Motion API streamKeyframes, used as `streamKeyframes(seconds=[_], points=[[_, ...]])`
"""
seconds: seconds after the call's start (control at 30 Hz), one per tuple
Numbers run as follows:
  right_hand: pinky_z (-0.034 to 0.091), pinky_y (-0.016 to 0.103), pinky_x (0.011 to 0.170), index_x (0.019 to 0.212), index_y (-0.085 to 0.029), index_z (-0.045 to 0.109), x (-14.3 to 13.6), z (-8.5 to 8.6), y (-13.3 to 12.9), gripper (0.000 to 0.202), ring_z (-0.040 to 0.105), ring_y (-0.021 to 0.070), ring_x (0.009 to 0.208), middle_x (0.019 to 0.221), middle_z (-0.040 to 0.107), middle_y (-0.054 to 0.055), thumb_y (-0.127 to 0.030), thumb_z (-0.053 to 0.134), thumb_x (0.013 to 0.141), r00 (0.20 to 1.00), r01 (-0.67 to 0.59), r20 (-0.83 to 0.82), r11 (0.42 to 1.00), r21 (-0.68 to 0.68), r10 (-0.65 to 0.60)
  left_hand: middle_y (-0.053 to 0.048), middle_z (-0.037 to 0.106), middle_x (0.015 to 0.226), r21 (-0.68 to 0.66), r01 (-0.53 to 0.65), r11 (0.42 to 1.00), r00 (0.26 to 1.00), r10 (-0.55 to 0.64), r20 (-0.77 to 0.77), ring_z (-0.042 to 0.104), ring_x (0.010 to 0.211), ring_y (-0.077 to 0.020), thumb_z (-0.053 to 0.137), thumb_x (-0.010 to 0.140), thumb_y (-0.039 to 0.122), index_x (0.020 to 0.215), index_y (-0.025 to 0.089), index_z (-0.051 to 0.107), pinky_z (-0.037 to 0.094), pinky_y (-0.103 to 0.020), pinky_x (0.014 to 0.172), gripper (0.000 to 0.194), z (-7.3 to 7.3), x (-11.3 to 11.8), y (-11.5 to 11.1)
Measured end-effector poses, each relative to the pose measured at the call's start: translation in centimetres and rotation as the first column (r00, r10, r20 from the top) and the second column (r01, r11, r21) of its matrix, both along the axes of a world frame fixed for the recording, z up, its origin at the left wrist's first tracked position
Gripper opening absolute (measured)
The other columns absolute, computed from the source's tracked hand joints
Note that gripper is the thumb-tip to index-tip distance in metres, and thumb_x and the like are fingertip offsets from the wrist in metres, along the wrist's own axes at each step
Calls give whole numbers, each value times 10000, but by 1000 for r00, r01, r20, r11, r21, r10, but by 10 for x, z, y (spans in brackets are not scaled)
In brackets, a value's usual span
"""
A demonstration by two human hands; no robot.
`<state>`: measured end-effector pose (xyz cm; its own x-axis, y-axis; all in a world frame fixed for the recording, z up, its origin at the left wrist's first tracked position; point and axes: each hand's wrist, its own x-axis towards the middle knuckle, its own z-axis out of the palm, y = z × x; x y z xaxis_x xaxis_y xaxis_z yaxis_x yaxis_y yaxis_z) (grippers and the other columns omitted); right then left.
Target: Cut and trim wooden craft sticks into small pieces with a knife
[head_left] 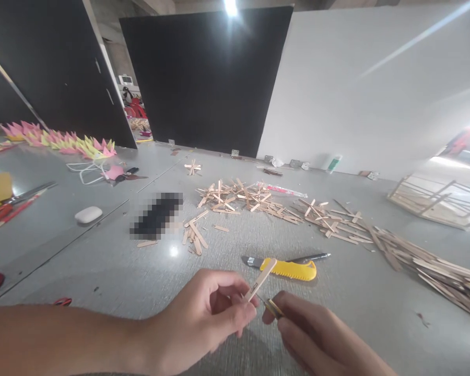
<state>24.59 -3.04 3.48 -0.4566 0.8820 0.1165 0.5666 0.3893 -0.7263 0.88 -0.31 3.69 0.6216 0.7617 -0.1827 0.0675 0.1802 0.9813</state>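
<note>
Between the thumb and fingers of my left hand (207,321) is a flat wooden craft stick (265,274), tilted up to the right. A small dark slot or mark shows on the stick near my fingertips. My right hand (317,334) pinches a slim craft knife (274,308) with a metallic shaft, its thin tip pointing at the stick's edge; the rest of it is hidden in the hand. Just beyond both hands lies a yellow utility knife (292,269) with a dark pen (313,257) behind it.
Loose and crossed craft sticks (235,196) spread over the grey table, with long wood strips (434,261) at right. A white earbud case (88,214), scissors (129,175), folded paper pieces (62,141) and a wooden frame (426,201) lie around. Upright boards (207,78) stand at the back.
</note>
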Motion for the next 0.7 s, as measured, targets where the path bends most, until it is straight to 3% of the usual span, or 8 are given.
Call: streamKeyframes(seconds=[0.17,0.3,0.4,0.47,0.57,0.63,0.7], points=[[510,232,578,829,-252,645,5,-2,14,238,615,146,633,701,668,-29,-209,486,1000,999,-1,35,996,93,-2,55,342,661,213,10,977,994,13,-108,329,606,-113,571,1024,486,838,184,627,277,-249,528,359,4,-5,-3],[526,255,617,868,-260,661,8,-4,17,250,638,151,669,735,694,-30,-238,475,1034,998,-66,13,990,128,65,36,379,648,412,78,908,978,12,-210,371,586,-127,526,1042,477,772,193,642,293,-282,540,409,8,-6,-4],[499,251,593,854,-250,633,11,-4,17,265,593,131,631,737,660,-37,-266,470,1062,993,-117,41,989,89,114,32,395,636,459,109,882,978,-11,-211,372,584,-132,509,1054,467,749,195,662,300,-298,561,436,12,-7,-3],[475,249,572,846,-245,614,13,-3,18,286,555,123,613,735,634,-37,-275,450,1077,989,-136,62,987,83,131,41,381,635,369,119,922,980,-50,-191,353,583,-128,514,1050,492,834,193,704,285,-290,546,415,14,-8,-2],[477,249,557,864,-240,619,14,-1,19,312,548,127,607,739,633,-20,-254,401,1086,987,-153,66,983,103,147,67,376,598,58,172,983,982,-167,-86,350,522,-107,482,1047,577,1012,185,689,276,-247,479,445,17,-8,0],[515,255,574,878,-235,625,14,1,19,314,587,141,625,757,656,3,-227,381,1076,990,-136,61,982,135,129,74,401,584,-109,244,964,970,-243,21,384,481,-91,472,1039,615,980,191,639,302,-215,446,460,19,-7,1],[550,260,590,915,-234,631,13,3,17,300,627,156,641,766,678,20,-212,371,1063,992,-120,57,977,179,111,68,436,586,-180,291,939,956,-279,92,390,468,-82,497,1022,635,901,201,583,318,-194,429,458,22,-6,3]])
